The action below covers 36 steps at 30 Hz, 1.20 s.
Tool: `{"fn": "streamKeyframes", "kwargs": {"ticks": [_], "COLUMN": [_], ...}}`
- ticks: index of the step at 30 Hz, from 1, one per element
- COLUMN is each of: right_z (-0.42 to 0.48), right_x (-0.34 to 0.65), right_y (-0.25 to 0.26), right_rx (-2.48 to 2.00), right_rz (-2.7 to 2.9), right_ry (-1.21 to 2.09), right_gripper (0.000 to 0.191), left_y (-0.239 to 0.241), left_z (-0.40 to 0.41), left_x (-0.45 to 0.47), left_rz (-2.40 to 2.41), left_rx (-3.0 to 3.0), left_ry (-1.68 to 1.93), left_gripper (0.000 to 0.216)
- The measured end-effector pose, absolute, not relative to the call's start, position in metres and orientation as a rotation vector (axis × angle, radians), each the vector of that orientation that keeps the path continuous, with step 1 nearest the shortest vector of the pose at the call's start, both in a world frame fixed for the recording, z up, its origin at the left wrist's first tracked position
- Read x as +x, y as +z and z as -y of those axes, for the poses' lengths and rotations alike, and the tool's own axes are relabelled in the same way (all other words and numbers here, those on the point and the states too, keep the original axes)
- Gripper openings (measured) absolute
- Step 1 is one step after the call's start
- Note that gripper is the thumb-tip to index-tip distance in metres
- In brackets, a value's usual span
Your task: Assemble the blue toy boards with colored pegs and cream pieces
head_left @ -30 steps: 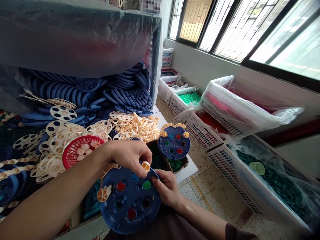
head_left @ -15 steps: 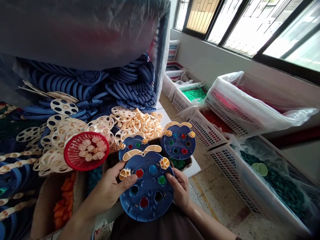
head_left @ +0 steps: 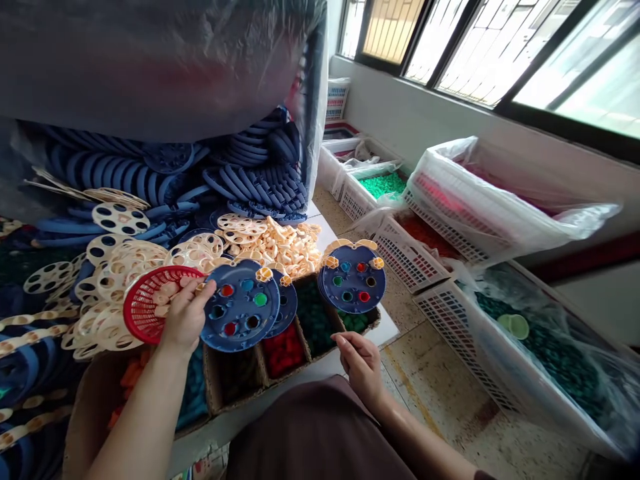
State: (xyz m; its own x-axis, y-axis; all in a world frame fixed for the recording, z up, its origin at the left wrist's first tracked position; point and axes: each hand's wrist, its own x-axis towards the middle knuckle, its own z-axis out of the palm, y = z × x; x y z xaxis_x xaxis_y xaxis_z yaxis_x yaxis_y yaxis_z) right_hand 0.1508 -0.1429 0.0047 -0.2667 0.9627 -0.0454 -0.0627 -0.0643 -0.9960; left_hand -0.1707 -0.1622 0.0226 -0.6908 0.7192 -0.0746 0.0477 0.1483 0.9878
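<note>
My left hand [head_left: 184,319] grips the left rim of a round blue plastic disc [head_left: 240,323], beside a red basket [head_left: 141,313] of pale pieces. Red, light blue, green and dark caps sit in the disc's holes, and a cream flower-shaped knob [head_left: 264,275] is at its upper right. The disc overlaps a second blue disc [head_left: 286,308] behind it, above the divided cardboard box [head_left: 213,380]. My right hand [head_left: 361,365] is apart from the discs, its fingers curled in with thumb and index together; nothing shows in them.
A small stack of finished-looking blue discs [head_left: 353,293] rests on the box's right end. Cream hooked pieces [head_left: 290,248] and perforated cream rings [head_left: 117,267] lie behind. Many blue discs [head_left: 130,170] fill the back. White crates [head_left: 465,347] line the right side.
The disc has moved left and away from me, over the second disc. My right hand has let go of it and drawn back; my left hand still grips its rim.
</note>
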Motion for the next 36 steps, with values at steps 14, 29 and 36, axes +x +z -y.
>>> {"fn": "streamKeyframes", "kwargs": {"ticks": [14,29,36], "right_z": [0.155,0.15,0.15], "right_x": [0.16,0.156,0.156], "right_y": [-0.003,-0.002,-0.001], "right_rx": [-1.128,-1.116,-1.146], "right_rz": [1.505,1.648,1.674], "right_ry": [1.36,1.285,1.244], "right_gripper": [0.032,0.035,0.035], "left_y": [-0.016,-0.024,-0.012], "left_z": [0.128,0.138,0.165], "left_x": [-0.15,-0.121,-0.102], "left_rz": [-2.079,-2.576,-2.29], "left_rx": [1.333,1.663,2.134], "left_ry": [1.185,1.18,0.846], "left_gripper": [0.048,0.057,0.031]}}
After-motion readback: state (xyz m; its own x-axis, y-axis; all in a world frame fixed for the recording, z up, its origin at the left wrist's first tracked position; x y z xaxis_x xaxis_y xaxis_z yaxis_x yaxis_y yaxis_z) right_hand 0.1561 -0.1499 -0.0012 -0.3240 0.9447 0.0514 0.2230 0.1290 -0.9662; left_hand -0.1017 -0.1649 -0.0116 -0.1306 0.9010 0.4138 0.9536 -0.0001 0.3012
